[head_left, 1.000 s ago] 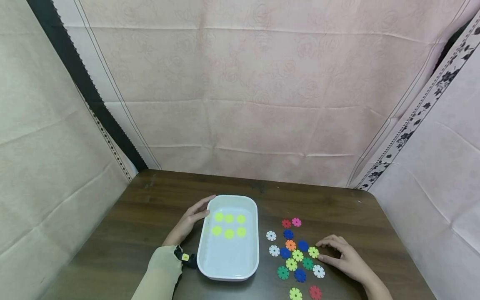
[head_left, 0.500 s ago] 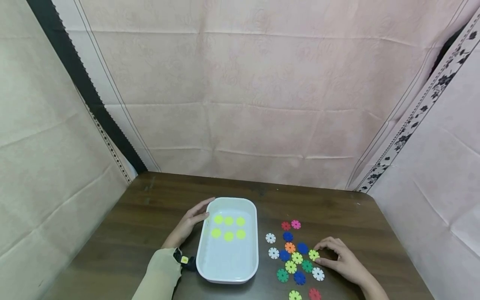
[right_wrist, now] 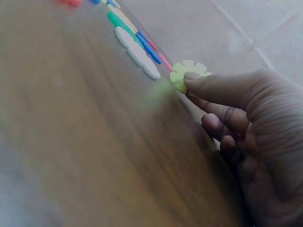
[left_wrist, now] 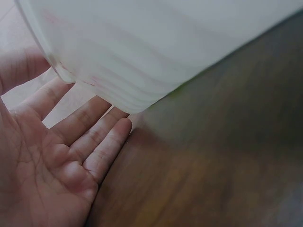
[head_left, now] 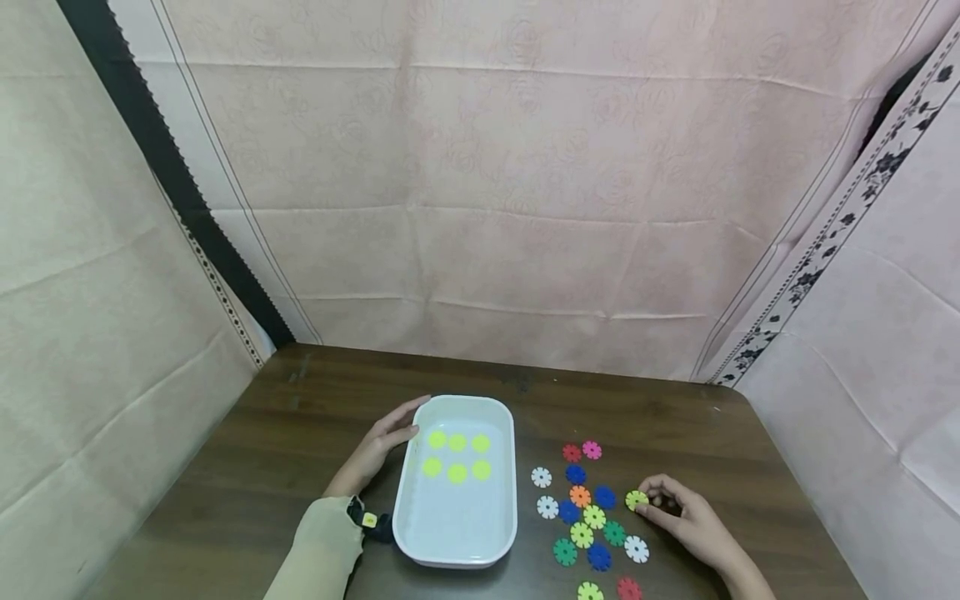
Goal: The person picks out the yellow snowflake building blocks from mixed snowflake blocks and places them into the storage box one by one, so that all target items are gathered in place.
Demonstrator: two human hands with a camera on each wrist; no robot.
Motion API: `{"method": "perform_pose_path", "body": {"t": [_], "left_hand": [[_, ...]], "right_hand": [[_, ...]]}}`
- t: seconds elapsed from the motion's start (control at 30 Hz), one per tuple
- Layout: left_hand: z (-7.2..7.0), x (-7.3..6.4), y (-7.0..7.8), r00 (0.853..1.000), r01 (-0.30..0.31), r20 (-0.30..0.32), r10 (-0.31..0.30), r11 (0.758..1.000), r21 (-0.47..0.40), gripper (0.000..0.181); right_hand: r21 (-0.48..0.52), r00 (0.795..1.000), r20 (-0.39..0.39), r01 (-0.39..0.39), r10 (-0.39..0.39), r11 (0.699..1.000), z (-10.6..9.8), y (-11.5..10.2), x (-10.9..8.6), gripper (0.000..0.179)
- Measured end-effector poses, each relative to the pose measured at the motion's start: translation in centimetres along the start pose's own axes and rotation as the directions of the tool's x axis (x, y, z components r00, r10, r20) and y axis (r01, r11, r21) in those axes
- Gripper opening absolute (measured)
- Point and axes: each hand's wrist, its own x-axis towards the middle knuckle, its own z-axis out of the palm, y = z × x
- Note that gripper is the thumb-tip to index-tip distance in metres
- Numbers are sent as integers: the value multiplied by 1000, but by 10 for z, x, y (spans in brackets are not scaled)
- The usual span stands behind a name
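Two-handed work at a dark table (head_left: 270, 475); clock centred on the tray, head view. L hand (head_left: 384, 446) rested at the 10–11 o'clock corner of the white tray (head_left: 453, 525), fingers relaxed against rim & outer wall w/o a clench, prob. to steady it. R hand (head_left: 693, 518), at 3 o'clock, pinched a notched yellow-green disc (head_left: 637, 500) betw. thumb & fingers, thumb on its face, presumably bec. so thin a piece offers little edge. Loose discs (head_left: 582, 534) lay at 2–4 o'clock; of these a blue disc (head_left: 604, 497) stood at the held piece's 9 & a white disc (head_left: 637, 548) at its 6, both apart from it. Cf. 0.5 s earlier: held disc had shifted twd. 1–2 o'clock, widening its gap from the blue; tray & L hand unchanged. Disc seemed lifted, but blur in R wrist view left its clearance uncertain.
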Motion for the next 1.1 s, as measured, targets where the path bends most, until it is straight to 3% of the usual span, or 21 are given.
{"method": "perform_pose_path", "body": {"t": [0.4, 0.63, 1.1], "left_hand": [[1, 0, 4, 1000, 13, 1, -13, 1000, 2, 47], [1, -1, 1, 999, 32, -13, -32, 999, -2, 46], [2, -2, 1, 999, 45, -25, -44, 999, 6, 44]], "right_hand": [[22, 997, 7, -78, 78, 997, -2, -9, 7, 14], [28, 989, 124, 83, -86, 996, -2, -29, 22, 11], [50, 941, 269, 202, -208, 978, 7, -87, 71, 11]]}}
